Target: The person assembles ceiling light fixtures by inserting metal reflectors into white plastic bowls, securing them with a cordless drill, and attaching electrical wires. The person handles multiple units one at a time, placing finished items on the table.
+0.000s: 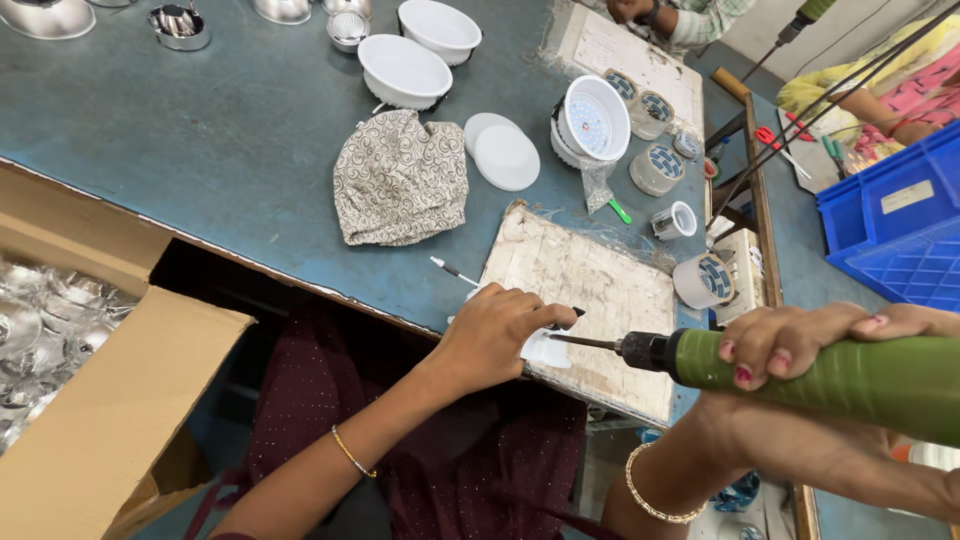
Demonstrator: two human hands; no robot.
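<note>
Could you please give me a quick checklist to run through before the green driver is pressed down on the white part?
1. Right hand grips the green electric screwdriver: ok.
2. Left hand steadies the white part: ok.
3. Bit tip seated on a screw: cannot tell, fingers hide it.
4. Left fingertips away from the bit: not ok, very close.
5. Part rests on the worn board: ok.
</note>
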